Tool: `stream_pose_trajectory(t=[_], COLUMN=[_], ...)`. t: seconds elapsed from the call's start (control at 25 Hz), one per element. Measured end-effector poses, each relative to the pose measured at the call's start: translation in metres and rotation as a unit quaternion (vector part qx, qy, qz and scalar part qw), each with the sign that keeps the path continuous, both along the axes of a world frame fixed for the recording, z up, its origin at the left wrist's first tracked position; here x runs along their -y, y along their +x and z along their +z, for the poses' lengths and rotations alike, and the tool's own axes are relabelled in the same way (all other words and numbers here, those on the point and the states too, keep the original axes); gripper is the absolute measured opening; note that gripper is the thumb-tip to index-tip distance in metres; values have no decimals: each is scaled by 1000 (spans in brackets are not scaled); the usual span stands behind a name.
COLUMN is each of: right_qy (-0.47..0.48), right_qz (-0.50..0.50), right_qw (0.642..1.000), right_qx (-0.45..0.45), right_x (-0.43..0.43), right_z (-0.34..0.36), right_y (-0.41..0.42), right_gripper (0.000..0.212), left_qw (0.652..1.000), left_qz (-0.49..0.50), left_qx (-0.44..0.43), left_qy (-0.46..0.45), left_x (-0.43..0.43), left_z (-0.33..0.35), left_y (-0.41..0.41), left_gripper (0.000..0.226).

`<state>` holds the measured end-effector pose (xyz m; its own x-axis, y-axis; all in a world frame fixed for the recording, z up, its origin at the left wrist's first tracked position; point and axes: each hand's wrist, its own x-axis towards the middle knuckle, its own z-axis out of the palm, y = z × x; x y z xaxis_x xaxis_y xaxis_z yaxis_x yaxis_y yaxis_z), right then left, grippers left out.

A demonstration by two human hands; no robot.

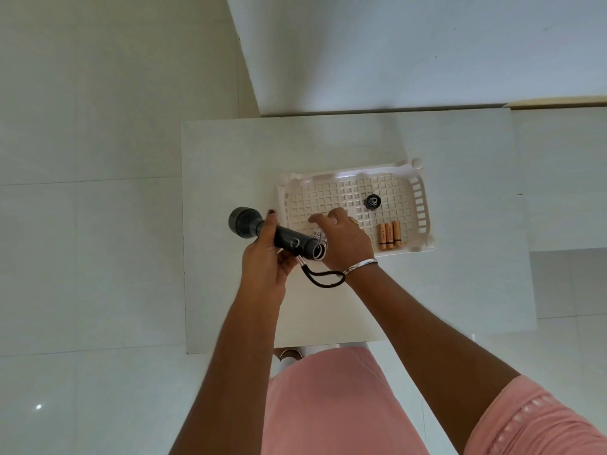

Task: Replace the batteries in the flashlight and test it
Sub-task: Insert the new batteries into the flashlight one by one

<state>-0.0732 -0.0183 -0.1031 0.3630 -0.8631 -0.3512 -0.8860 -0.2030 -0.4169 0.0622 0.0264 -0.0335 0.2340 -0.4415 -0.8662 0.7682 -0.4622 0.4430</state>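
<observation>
Nearest, a pink skirt (328,405) and two bare arms reach out over a small white table (230,152). The left hand (266,267) is wrapped around the torch (279,236), holding it above the table's left part, just left of the tray. The torch is dark grey, with a wide round head pointing left and a slimmer barrel. Its tail end faces right and stands open, a pale ring showing at the mouth. A black strap (325,279) loops down from it. The right hand (341,238), a bangle (359,266) at the wrist, hovers at the open end with fingers loosely curled over the tray's near left corner; whether it grips anything I cannot tell.

Beyond, the white slotted tray (423,205) holds three copper-topped batteries (390,236) side by side, and farther back the black cap (373,201) with its spring.
</observation>
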Motion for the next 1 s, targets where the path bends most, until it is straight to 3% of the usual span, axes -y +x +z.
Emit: stream_pose_trajectory(t=[0.32,0.48,0.56,0.72,0.8,0.92,1.0], right_qy=[-18,-28,-16,31,93,267,313], right_qz=[16,13,2,-113,-226,-301,-298], right_qw=[1000,999,999,985,934,801,779], right_qx=[16,31,32,124,260,442,454], right_x=[-3,-5,-5,-3,0,1,-2], right_z=[-4,-4,-2,9,18,31,32], right_y=[-1,-5,-7,-13,-24,-44,-56], right_gripper=[43,43,46,32,18,17,18], left_qw=[993,993,994,998,996,989,983], left_qz=[39,54,60,51,38,32,20], left_qx=[-94,-97,-85,-3,46,102,137], left_qy=[-52,-26,-9,36,65,103,123], left_x=[18,21,21,21,21,25,29], left_z=[21,17,16,10,6,-2,-5], left_y=[-5,-6,-7,-12,-17,-26,-34], left_gripper=[61,36,39,25,27,50,62])
